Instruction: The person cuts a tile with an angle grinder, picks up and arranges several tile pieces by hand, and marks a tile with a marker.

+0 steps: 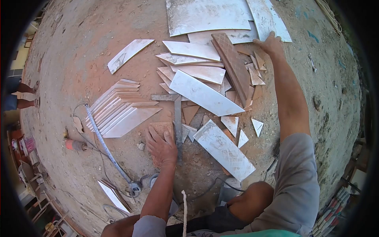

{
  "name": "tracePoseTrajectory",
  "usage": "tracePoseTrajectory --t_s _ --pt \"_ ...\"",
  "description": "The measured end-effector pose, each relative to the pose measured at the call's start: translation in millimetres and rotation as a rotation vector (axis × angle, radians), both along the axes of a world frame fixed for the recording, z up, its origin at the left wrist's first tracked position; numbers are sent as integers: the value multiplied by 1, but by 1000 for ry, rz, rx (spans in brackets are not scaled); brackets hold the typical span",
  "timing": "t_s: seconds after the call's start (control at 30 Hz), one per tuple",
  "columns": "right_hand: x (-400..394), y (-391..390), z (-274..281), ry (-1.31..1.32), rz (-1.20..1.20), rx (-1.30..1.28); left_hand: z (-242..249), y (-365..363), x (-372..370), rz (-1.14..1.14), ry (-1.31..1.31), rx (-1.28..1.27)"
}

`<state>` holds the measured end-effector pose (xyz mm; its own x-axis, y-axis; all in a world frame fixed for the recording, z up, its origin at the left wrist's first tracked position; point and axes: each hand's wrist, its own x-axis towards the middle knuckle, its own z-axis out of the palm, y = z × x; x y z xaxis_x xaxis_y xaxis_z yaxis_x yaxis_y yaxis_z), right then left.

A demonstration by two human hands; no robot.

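My left hand [162, 147] rests with its fingers spread on a reddish brick-like block [161, 127], beside a metal square [177, 126]. Farther off to the right, my right hand [271, 44] reaches out with its fingers apart, touching the lower edge of a white tile sheet [270, 19]. Between the hands lie cut white strips, among them a long one [205, 93] and a dusty one [224, 150]. A brown tile strip [233, 65] slants across the pile. Small triangular offcuts [257, 127] are scattered around it.
A fanned stack of cut tiles [122, 112] is at the left, with a tape measure [103, 138] and a red power tool [75, 145] near it. One tile piece [128, 55] lies alone. Another person's legs [25, 94] show at the left edge.
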<state>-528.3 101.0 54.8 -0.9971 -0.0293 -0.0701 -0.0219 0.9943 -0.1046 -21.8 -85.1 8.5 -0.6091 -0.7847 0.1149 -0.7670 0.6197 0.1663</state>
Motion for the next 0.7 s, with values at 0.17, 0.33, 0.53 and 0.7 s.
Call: tracePoseTrajectory --t_s 0.17,0.33,0.53,0.7 --pt "-7 -4 -3 -8 -132 -20 -2 0 0 14 -13 10" --pt "-5 -1 1 -85 -159 -26 -3 -1 -1 -6 -3 36" --pt "21 21 18 -135 -110 -96 -2 0 1 30 -19 15" --pt "58 64 37 -208 -40 -360 -6 -1 1 27 11 -17"
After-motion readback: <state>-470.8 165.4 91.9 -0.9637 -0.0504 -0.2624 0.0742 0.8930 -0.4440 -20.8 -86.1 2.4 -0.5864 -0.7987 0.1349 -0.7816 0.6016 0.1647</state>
